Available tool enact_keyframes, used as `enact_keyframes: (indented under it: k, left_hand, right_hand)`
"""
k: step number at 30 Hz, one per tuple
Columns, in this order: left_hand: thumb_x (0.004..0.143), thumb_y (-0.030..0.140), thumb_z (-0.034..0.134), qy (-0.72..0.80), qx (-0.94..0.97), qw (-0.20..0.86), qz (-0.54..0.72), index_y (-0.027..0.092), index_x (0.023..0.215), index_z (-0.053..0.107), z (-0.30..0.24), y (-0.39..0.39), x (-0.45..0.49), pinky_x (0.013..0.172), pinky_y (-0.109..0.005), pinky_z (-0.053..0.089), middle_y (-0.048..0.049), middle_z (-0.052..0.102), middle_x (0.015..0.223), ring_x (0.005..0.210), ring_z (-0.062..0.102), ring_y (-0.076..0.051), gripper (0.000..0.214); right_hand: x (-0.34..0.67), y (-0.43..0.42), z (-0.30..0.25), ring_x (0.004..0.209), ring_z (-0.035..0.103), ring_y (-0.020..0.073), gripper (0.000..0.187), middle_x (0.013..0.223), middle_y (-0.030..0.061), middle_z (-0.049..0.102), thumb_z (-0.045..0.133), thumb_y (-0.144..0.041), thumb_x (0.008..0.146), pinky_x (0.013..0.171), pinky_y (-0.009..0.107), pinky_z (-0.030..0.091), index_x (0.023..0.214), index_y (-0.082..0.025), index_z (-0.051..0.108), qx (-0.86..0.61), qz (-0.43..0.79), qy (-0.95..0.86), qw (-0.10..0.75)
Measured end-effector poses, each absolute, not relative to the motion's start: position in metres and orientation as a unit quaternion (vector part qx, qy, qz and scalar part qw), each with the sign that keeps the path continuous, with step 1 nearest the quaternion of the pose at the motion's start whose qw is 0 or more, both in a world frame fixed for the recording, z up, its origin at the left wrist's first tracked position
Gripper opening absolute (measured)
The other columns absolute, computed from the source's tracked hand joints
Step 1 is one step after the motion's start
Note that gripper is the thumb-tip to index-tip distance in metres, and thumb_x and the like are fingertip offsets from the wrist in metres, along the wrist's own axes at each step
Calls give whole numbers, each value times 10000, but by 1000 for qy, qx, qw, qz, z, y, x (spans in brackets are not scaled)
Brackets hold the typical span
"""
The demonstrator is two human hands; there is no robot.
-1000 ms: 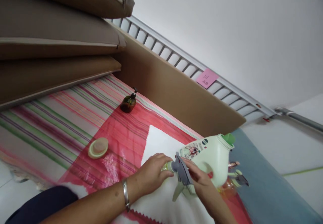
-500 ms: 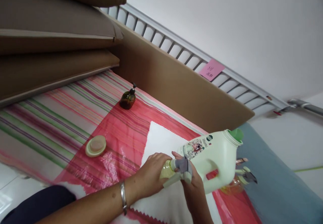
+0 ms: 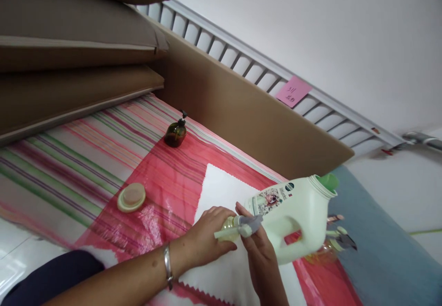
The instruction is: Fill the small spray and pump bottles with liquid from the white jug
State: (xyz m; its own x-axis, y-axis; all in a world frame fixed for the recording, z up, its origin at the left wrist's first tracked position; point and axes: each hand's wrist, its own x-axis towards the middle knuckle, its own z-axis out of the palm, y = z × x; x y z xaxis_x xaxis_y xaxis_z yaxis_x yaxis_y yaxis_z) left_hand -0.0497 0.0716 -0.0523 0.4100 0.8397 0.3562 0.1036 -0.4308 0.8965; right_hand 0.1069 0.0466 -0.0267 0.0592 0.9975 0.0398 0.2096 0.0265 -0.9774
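Observation:
My left hand (image 3: 207,239) is wrapped round a small clear bottle of yellowish liquid (image 3: 228,227) held over a white cloth (image 3: 221,191). My right hand (image 3: 257,246) pinches the bottle's grey and pale green trigger spray head (image 3: 241,227) at its neck. Just behind both hands stands a large pale green jug (image 3: 297,218) with a handle, a printed label and an open green neck.
A brown pump bottle (image 3: 175,133) stands farther back on the red plastic sheet (image 3: 169,177). A round pale lid (image 3: 131,197) lies to the left. Another spray bottle (image 3: 331,246) lies behind the jug. Brown cushions (image 3: 69,53) and a cardboard board (image 3: 248,122) line the back.
The trigger head has turned in my right hand, its lever swinging from pointing down to pointing left. My left hand has kept its hold on the bottle.

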Motion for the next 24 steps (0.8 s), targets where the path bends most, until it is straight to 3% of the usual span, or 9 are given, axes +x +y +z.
enact_keyframes:
  k: [9,14,19,24]
  left_hand:
    - [667,198,737,333,729,425,421,259,1224,508,-57,74,-49,1016,-404,367,-49,562,1260,1171,476,-251,605]
    - [661,218,746,347,724,425,418,241,1244,493,-63,75,-47,1008,-420,375,-63,552,1286,1179,472,-261,636]
    - [666,231,744,350,726,432,405,224,1226,522,-58,73,-50,1000,-429,375,-77,574,1266,1166,484,-277,603]
    - [658,215,741,333,713,455,416,249,1237,515,-49,71,-53,1040,-425,332,-55,582,1252,1178,484,-264,622]
  right_hand:
    - [99,54,-47,1004,616,269,401,1004,61,709,728,-381,667,939,457,438,1018,-228,609,-548,437,-435,565]
    - [90,52,-50,1046,600,279,536,1014,82,698,643,-419,730,895,419,462,1202,-201,515,-578,386,-454,558]
    - [90,47,-46,964,625,260,513,877,37,706,653,-423,738,890,402,456,1186,-215,515,-591,386,-447,549]
    - [90,47,-48,1027,601,259,481,1023,59,681,637,-433,758,921,411,445,1175,-226,512,-574,404,-450,552]
